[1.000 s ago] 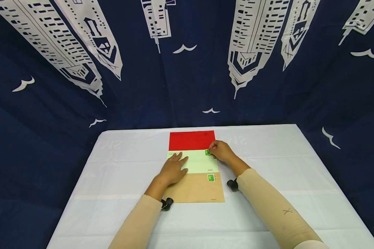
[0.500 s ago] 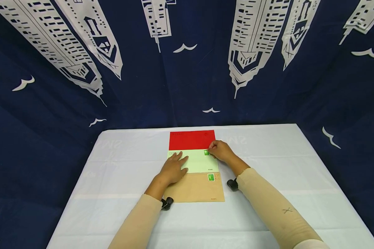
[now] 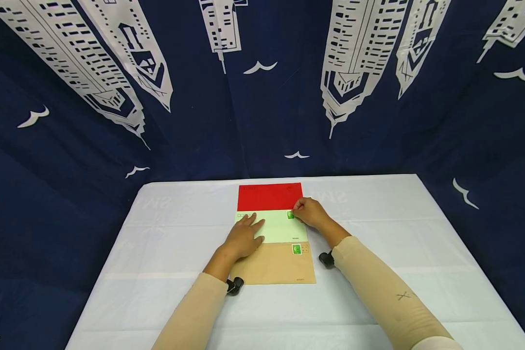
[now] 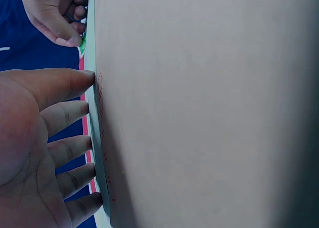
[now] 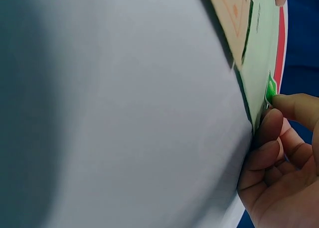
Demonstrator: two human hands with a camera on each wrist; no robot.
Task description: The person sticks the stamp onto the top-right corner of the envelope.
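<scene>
My left hand (image 3: 243, 238) lies with spread, straight fingers on the left part of a pale green envelope (image 3: 280, 231). Its fingertips touch the paper in the left wrist view. At that envelope's top right corner, my right hand (image 3: 310, 212) pinches a small green stamp (image 3: 290, 214) with a white border. The stamp (image 5: 270, 88) stands slightly tilted off the paper in the right wrist view, and its near edge is hidden by the fingertips. Below lies a brown envelope (image 3: 273, 267) bearing another green stamp (image 3: 296, 249) beside its printed boxes.
A red envelope (image 3: 267, 198) lies at the back, its lower edge against or under the pale green one. All rest on a white-covered table (image 3: 166, 253). Behind its back edge hangs a dark blue cloth (image 3: 262, 112) printed with white buildings and birds.
The stamp at the pale green envelope's corner has shifted very slightly left with the right fingertips. The left hand stays in place.
</scene>
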